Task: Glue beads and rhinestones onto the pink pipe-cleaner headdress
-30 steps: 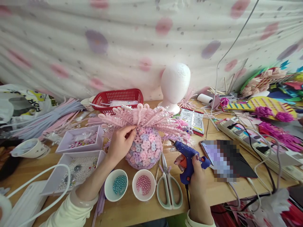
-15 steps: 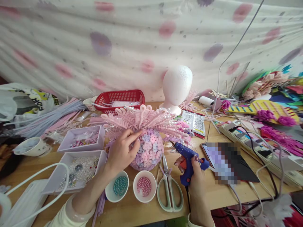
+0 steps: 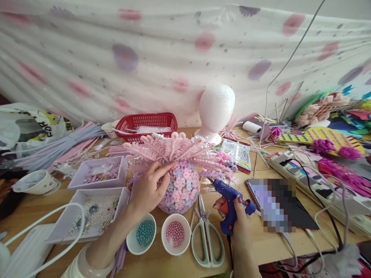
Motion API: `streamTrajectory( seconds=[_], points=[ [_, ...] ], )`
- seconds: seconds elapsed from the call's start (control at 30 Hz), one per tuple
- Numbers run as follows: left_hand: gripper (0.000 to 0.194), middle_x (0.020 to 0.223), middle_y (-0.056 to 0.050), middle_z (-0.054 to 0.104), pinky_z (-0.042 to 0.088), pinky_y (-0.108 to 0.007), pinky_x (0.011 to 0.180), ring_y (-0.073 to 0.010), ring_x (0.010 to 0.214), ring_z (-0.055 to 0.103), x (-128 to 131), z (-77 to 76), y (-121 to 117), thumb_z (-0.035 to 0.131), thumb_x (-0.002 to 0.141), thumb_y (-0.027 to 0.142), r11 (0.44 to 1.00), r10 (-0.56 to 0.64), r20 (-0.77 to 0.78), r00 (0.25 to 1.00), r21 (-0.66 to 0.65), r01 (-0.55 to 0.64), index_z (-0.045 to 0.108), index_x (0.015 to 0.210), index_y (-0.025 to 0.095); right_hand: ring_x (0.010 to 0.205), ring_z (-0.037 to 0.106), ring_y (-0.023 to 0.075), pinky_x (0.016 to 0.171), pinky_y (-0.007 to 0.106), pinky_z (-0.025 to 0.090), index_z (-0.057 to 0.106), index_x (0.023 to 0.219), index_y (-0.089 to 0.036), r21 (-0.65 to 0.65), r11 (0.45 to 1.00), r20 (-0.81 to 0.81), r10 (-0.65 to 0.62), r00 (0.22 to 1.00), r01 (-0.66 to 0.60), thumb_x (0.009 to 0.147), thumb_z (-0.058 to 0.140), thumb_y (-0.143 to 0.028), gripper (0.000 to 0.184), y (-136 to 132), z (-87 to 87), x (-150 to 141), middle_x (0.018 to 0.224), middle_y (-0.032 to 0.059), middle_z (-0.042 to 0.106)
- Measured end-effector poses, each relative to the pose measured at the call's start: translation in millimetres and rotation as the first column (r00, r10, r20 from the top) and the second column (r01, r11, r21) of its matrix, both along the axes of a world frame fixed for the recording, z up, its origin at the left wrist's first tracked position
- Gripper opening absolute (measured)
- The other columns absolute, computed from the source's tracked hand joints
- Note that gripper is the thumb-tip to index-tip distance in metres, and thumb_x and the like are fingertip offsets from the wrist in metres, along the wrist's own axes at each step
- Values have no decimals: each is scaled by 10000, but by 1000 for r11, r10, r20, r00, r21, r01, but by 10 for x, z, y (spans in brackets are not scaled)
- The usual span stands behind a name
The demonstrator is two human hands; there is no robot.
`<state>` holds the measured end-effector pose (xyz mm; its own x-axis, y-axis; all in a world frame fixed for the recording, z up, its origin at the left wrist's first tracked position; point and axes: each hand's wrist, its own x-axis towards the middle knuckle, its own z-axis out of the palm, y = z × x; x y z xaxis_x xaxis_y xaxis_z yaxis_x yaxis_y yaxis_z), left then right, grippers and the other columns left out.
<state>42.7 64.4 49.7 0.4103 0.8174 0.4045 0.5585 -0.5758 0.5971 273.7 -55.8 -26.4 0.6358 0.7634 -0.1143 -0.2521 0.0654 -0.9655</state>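
Observation:
My left hand (image 3: 152,183) rests against the front of a ball covered in small pink, lilac and blue flowers (image 3: 184,187). Its index finger and thumb are bent close together where the ball meets a fan of pink pipe-cleaner fronds (image 3: 176,146) trimmed with pearls. Whatever lies under those fingertips is hidden. Gripped in my right hand (image 3: 239,216) is a blue glue gun (image 3: 230,197), its nozzle toward the ball but apart from it. Scissors (image 3: 207,247) lie between the hands, with a cup of teal beads (image 3: 142,235) and a cup of pink beads (image 3: 175,235) in front.
Two white trays of beads (image 3: 98,162) stand at left near pipe-cleaner bundles (image 3: 69,144). Behind are a red basket (image 3: 147,119) and a white foam head (image 3: 217,108). At right lie a phone (image 3: 268,204), a power strip (image 3: 292,170) and cables. A white looped tube (image 3: 82,220) crosses the lower left.
The view has shifted slightly, so the tabletop things sit a little lower. Both hands keep nearly the same places, the left at the ball, the right around the glue gun.

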Motion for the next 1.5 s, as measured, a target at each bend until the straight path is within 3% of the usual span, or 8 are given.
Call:
streamTrajectory(
  seconds=[0.17, 0.33, 0.47, 0.77, 0.97, 1.2, 1.37, 1.5],
  points=[
    [440, 926, -54, 600, 516, -347, 778, -185, 821, 626, 18, -18, 14, 407, 1016, 248, 999, -23, -10, 1000, 36, 23, 703, 1333, 170, 495, 488, 138, 406, 274, 317, 667, 720, -191, 11, 999, -15, -33, 999, 33, 757, 750, -771, 586, -6, -16, -2, 638, 45, 653],
    [450, 1080, -90, 662, 525, -382, 861, -211, 942, 661, 9, -41, 19, 402, 1017, 213, 999, -20, 27, 999, 31, 20, 639, 1398, 171, 492, 471, 132, 415, 264, 330, 669, 663, -184, -13, 1000, 8, -20, 1000, 21, 737, 735, -803, 627, -14, 42, -32, 603, 49, 629],
    [430, 1005, -71, 641, 531, -369, 831, -206, 898, 662, 13, -24, 26, 392, 1015, 231, 999, -31, -10, 999, 15, 31, 699, 1315, 204, 488, 458, 128, 419, 256, 339, 657, 661, -191, -22, 999, 2, -33, 999, 33, 703, 759, -801, 620, -18, 66, -47, 589, 39, 613],
    [458, 1121, -114, 677, 545, -425, 927, -244, 1019, 677, 19, -23, 55, 378, 1012, 238, 999, -45, 20, 999, -24, 45, 661, 1366, 175, 500, 444, 134, 451, 268, 354, 687, 693, -184, -50, 998, 29, 37, 999, -36, 772, 708, -798, 619, -45, -37, 14, 564, 28, 574],
    [437, 1070, -99, 679, 553, -395, 878, -225, 960, 671, -30, 117, -16, 379, 1011, 251, 1000, -28, -6, 1000, 4, 28, 658, 1341, 182, 525, 476, 146, 470, 271, 384, 682, 681, -190, -39, 999, 43, 17, 999, -15, 764, 723, -788, 606, -39, -10, -16, 594, 38, 605],
    [112, 861, -4, 635, 500, -265, 625, -125, 631, 533, -354, 284, -286, 609, 928, 234, 969, 164, 170, 972, 154, -191, 677, 839, 227, 476, 456, 137, 412, 269, 354, 663, 687, -186, -29, 999, -5, 31, 1000, -31, 729, 764, -765, 589, -6, 42, -62, 589, 30, 598],
    [193, 850, 0, 779, 555, -289, 717, -177, 769, 714, -684, 244, -386, 631, 921, 324, 991, 130, 89, 987, -29, -128, 743, 778, 257, 482, 492, 137, 436, 263, 403, 649, 666, -193, -2, 1000, -23, 22, 999, -22, 672, 789, -771, 594, 39, 93, -74, 591, 31, 614],
    [223, 884, 16, 827, 548, -302, 720, -212, 798, 761, -850, 249, -517, 595, 911, 282, 963, -42, -152, 987, -269, 0, 797, 817, 290, 454, 456, 123, 419, 252, 364, 619, 681, -208, -12, 998, -40, 57, 998, -58, 663, 755, -794, 601, 8, 56, -86, 601, 29, 626]
  ],
)
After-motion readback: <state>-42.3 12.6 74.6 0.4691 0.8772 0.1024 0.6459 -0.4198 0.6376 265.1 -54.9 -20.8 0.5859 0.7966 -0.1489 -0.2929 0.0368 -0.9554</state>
